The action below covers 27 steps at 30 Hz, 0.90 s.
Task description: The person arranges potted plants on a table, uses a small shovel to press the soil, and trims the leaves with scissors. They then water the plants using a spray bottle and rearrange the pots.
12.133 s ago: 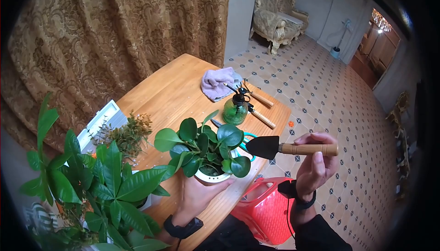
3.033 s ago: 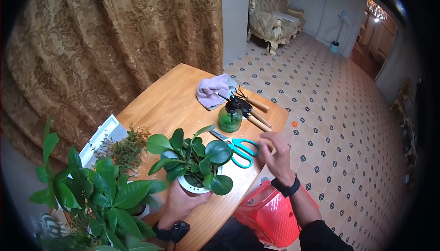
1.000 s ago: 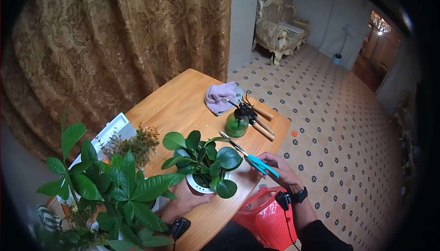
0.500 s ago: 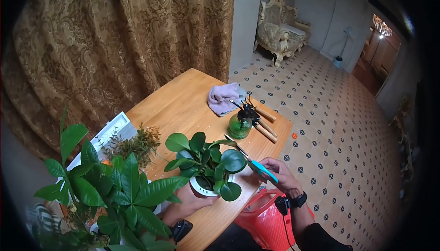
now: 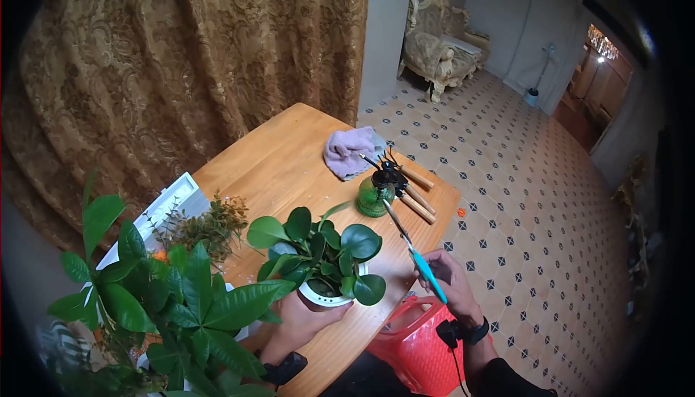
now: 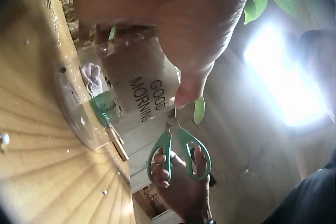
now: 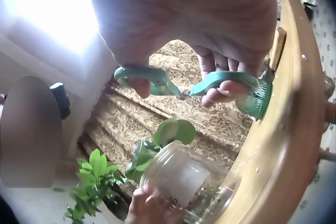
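My left hand (image 5: 300,322) grips a potted plant, its fingers and thumb round the clear pot (image 6: 123,69) lettered GOOD MORNING. Glossy round leaves (image 5: 358,241) rise over the pot's perforated white rim (image 5: 316,298). To the right, off the table's edge, my right hand (image 5: 455,287) holds scissors (image 5: 427,274) with teal handles. Thumb and fingers pass through the handle loops (image 7: 215,81), which stand spread apart in the right wrist view. In the head view the blades (image 5: 395,219) point away from me, overlapping the green spray bottle (image 5: 371,200); the pot stands left of them.
Behind the spray bottle lie wooden-handled garden tools (image 5: 416,205) and a purple cloth (image 5: 349,152). Large leafy plants (image 5: 206,292) crowd the left side, beside a white box (image 5: 170,205) and a small bushy plant (image 5: 213,227). A red plastic stool (image 5: 420,350) stands below the table's edge.
The right hand held a trowel at first, then was empty near the scissors on the table. It has since picked them up and swung the blades upward. The left hand keeps the pot.
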Motion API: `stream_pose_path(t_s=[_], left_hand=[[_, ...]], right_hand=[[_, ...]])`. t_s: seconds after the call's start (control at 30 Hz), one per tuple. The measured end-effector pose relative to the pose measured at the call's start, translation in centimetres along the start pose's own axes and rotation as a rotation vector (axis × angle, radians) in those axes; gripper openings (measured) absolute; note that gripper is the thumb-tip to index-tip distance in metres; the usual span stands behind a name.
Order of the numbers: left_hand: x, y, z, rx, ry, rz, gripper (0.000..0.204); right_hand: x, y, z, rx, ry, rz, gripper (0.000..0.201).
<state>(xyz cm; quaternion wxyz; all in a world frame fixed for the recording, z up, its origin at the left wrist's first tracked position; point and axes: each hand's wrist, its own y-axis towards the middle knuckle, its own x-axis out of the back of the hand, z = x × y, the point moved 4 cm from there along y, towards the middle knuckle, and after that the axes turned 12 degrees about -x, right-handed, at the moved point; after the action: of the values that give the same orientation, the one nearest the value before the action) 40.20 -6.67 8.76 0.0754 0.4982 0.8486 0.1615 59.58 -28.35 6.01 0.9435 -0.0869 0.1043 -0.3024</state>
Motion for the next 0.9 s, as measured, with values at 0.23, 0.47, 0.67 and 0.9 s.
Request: stream_pose_path(t_s=[0.23, 0.47, 0.67, 0.9], left_hand=[[-0.3, -0.2, 0.1, -0.017, 0.133, -0.042, 0.055], [-0.2, 0.0, -0.4, -0.004, 0.152, -0.036, 0.055], [-0.2, 0.1, -0.8, -0.004, 0.151, -0.019, 0.058], [-0.2, 0.0, -0.9, 0.009, 0.161, -0.041, 0.059]], right_hand=[[-2.0, -1.7, 1.2, 0.114, -0.303, -0.167, 0.046], [-2.8, -2.0, 4.0, 0.212, -0.607, -0.273, 0.045], [-2.4, -1.9, 4.0, 0.195, -0.626, -0.265, 0.046], [-2.1, -1.9, 4.5, 0.203, -0.662, -0.252, 0.042]])
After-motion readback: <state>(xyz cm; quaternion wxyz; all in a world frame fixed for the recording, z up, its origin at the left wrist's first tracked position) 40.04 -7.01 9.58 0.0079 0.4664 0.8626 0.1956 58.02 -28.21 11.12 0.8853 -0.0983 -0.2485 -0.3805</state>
